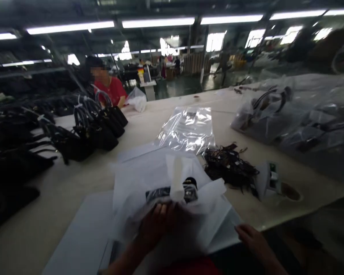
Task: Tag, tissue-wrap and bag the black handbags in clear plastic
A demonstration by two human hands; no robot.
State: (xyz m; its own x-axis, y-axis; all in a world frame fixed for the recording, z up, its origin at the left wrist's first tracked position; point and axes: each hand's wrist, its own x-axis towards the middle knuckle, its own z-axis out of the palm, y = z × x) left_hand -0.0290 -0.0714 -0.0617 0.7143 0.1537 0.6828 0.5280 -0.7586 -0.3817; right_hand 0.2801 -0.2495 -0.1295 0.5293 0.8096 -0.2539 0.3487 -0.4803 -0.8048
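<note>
White paper [132, 177] lies at the near edge of the tabletop [65, 177], a black item [157, 194] showing amid it. The left hand [158, 220] touches the paper, fingers curled; the right hand [250, 235] is at the near edge, fingers close together. Whether either grips, I cannot tell. Farther from that edge lies clear plastic [189, 128], with dark straps [229, 164] heaped rightward.

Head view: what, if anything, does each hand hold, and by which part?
Cannot be told; left hand over white sheets, right hand near their right edge, both blurred.
</note>
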